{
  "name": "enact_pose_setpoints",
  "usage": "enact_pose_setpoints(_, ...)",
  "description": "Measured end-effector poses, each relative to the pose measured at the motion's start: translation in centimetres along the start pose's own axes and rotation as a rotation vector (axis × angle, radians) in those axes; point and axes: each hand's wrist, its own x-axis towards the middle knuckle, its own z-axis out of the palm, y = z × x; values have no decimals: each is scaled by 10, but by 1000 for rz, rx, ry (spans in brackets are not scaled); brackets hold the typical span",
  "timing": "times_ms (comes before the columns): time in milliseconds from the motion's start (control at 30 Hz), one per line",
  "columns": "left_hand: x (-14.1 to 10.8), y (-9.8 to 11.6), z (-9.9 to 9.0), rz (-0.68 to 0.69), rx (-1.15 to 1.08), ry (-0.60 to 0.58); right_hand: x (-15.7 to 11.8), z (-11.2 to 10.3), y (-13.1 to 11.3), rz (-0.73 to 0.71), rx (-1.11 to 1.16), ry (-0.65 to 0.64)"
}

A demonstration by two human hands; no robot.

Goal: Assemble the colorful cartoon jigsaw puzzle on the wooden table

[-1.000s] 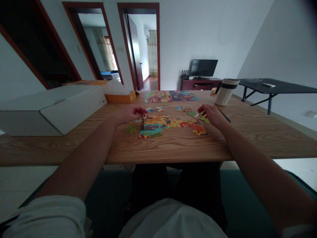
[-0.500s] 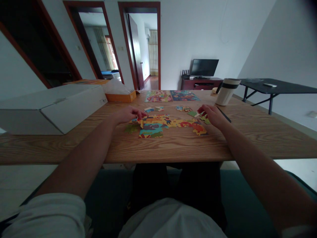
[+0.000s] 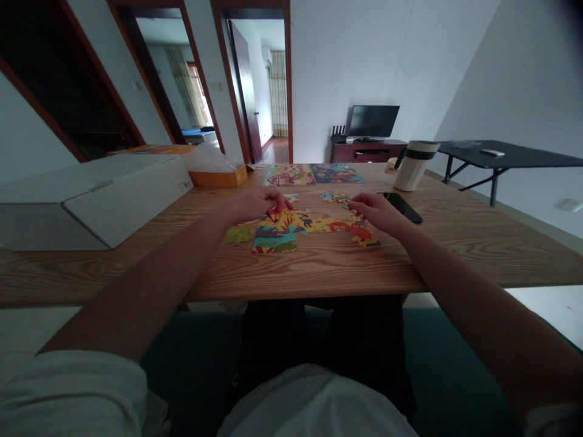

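A partly joined jigsaw [image 3: 319,225] in yellow, red and teal lies on the wooden table. My left hand [image 3: 266,203] is closed on a yellow and orange puzzle piece [image 3: 276,213], held just over the jigsaw's upper left. My right hand [image 3: 371,210] is over the loose pieces at the upper right of the jigsaw; its fingers point down at a green piece, and whether they grip it cannot be made out. Left of the jigsaw lies a green piece [image 3: 238,235]. Beyond it are small loose pieces [image 3: 334,198].
A white box [image 3: 95,197] and an orange box [image 3: 218,177] with plastic stand at the left. Two picture sheets [image 3: 314,174] lie at the back. At the right are a white mug [image 3: 412,170] and a black phone [image 3: 403,207].
My left hand has moved right over the jigsaw with its piece. My right hand has shifted slightly left, uncovering more of the phone. The view has shifted a little.
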Motion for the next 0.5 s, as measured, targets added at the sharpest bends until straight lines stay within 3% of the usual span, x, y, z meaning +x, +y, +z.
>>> enact_pose_setpoints(167,35,30,45,134,-13,-200,3,0,11,-51,-137,38)
enact_pose_setpoints(300,67,34,86,245,16,-226,-1,-1,21,-45,-227,-2)
enact_pose_setpoints(367,75,31,99,247,54,-137,-2,-2,21,-56,-212,-52)
enact_pose_setpoints(500,67,27,106,212,196,180,-1,-3,16,-47,-195,-57)
